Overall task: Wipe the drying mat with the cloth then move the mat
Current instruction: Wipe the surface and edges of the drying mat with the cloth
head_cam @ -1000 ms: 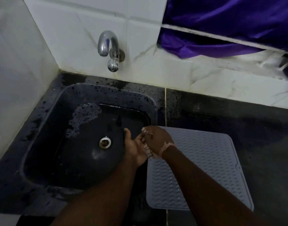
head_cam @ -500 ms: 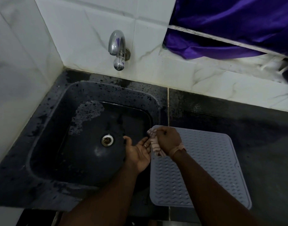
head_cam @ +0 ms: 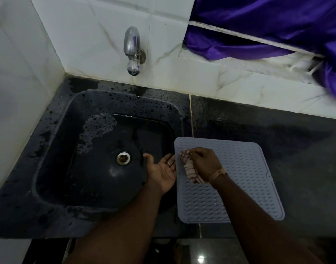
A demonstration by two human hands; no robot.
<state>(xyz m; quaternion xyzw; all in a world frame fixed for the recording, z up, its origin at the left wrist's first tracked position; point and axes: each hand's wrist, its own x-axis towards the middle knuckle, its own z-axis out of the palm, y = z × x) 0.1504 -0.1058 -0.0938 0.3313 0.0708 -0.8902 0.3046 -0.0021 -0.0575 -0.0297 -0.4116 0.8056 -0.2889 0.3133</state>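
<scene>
A grey ribbed drying mat (head_cam: 245, 180) lies flat on the dark counter, just right of the sink. My right hand (head_cam: 205, 164) grips a bunched, pale striped cloth (head_cam: 190, 170) and holds it on the mat's left part. Beside it, my left hand (head_cam: 162, 170) is palm up with relaxed fingers over the sink's right edge, holding nothing. It has a ring on one finger.
A black sink (head_cam: 72, 149) with a metal drain (head_cam: 123, 158) fills the left of the counter, below a chrome tap (head_cam: 133, 50) on the white tiled wall. Purple fabric (head_cam: 268, 29) hangs at the upper right. Dark counter (head_cam: 296, 149) extends right of the mat.
My right hand has carried the cloth from beside the left hand rightwards onto the mat. The left hand has let go and stays open over the sink edge.
</scene>
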